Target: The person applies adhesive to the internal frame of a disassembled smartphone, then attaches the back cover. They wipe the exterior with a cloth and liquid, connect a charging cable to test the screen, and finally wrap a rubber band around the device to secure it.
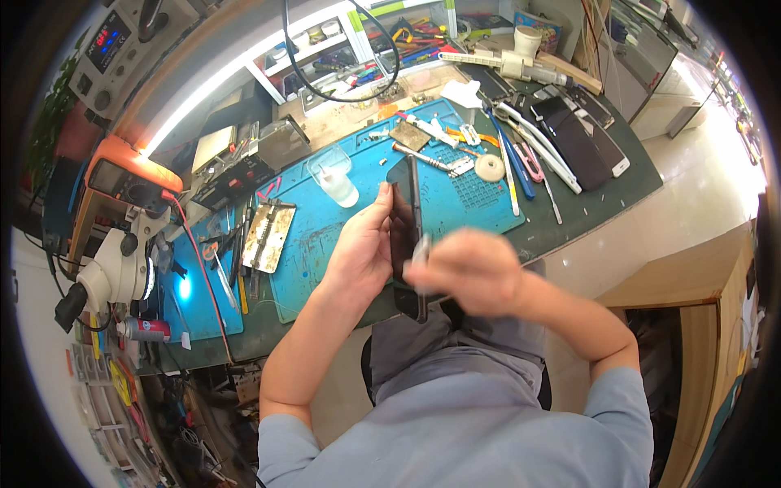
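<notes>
My left hand (363, 250) grips a dark phone (403, 229) by its long side, thumb at the upper edge. The phone stands nearly on edge, above the front rim of the bench. Blurred by motion, my right hand (479, 271) is at the phone's right side with its fingers curled. A small whitish piece of material (421, 251), perhaps tissue or cloth, is pinched in those fingers. Whether it touches the phone is hidden by the blur. Beyond my left hand, a clear plastic bottle (341, 189) stands by a transparent tray (329, 160) on the blue repair mat (311, 244).
Right of the phone lie a screwdriver (421, 157), a tape roll (489, 168), blue tweezers (512, 155) and another dark phone (570, 143). To the left are a metal board holder (268, 235), an orange multimeter (131, 177) with a red lead, and a microscope head (116, 268).
</notes>
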A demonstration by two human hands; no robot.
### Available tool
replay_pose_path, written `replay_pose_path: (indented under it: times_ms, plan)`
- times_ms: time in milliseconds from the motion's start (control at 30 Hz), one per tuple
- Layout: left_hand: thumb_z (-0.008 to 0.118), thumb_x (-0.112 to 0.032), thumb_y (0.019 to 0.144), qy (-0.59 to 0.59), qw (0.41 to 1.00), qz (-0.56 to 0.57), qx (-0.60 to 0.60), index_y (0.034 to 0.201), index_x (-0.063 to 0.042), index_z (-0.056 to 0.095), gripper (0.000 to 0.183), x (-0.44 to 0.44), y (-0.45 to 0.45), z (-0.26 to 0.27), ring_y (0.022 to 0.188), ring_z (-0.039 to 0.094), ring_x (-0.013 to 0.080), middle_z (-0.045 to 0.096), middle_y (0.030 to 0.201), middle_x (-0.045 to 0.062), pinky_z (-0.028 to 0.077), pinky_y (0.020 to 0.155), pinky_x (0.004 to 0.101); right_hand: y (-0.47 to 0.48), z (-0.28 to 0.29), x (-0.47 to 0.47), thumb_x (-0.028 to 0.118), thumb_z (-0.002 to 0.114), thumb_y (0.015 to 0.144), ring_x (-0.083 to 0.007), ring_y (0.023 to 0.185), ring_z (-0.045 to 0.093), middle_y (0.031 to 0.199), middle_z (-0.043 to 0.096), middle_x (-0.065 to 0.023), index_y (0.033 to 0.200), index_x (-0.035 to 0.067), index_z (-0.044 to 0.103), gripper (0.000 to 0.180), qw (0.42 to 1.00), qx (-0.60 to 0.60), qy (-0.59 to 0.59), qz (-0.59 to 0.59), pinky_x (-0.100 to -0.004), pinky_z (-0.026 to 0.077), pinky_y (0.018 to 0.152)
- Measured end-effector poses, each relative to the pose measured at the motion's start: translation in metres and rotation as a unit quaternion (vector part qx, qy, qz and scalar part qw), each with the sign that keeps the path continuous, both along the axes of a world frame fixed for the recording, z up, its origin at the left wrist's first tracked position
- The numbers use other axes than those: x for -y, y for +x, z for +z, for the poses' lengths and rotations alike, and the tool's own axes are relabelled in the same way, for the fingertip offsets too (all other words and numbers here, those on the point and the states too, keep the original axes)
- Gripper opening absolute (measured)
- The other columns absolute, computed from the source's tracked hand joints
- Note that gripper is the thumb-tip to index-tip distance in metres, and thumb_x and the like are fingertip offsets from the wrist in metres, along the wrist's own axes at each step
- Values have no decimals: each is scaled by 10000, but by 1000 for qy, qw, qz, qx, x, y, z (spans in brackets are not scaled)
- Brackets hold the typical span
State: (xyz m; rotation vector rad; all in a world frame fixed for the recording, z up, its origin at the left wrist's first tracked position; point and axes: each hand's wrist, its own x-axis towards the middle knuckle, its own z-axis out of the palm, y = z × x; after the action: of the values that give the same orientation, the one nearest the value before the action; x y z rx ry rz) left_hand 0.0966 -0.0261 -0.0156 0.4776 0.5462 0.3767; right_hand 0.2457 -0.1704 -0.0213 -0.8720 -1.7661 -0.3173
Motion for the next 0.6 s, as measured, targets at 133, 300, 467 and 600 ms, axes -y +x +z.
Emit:
replay_pose_path:
  times_ms: [133, 300, 467, 600]
  plan:
    - [593, -351, 1062, 37, 997, 40, -57, 1148, -71, 607, 293, 20, 10, 14, 807, 683, 146, 684, 983, 54, 583, 661, 312, -6, 6, -2, -48, 694, 719, -212, 750, 652, 953, 654, -69, 1040, 26, 793, 344, 997, -69, -28, -19, -327, 554, 656]
    - [573, -338, 1072, 3, 999, 33, -40, 1157, -87, 593, 266, 19, 7, 15, 801, 660, 125, 651, 987, 1, 571, 665, 273, -10, 2, 10, -9, 724, 691, -202, 731, 646, 915, 649, -55, 1040, 27, 792, 357, 1000, -19, -2, 5, -310, 557, 635]
    - [575, -299, 1066, -152, 983, 4, 99, 1148, -88, 594, 227, -5, -5, 3, 824, 660, 113, 648, 998, -28, 579, 709, 302, -26, -8, 38, 25, 788, 739, -160, 748, 662, 902, 604, -37, 1027, 28, 784, 288, 987, 95, 38, 127, -258, 580, 671]
    - [553, -268, 1087, 56, 992, 113, -9, 1230, -86, 589, 234, 16, -7, 25, 976, 680, 142, 675, 1120, 22, 598, 805, 331, 19, 31, 31, -38, 671, 832, -259, 844, 692, 970, 691, -116, 1157, 50, 741, 344, 988, 20, -119, -97, -375, 581, 751]
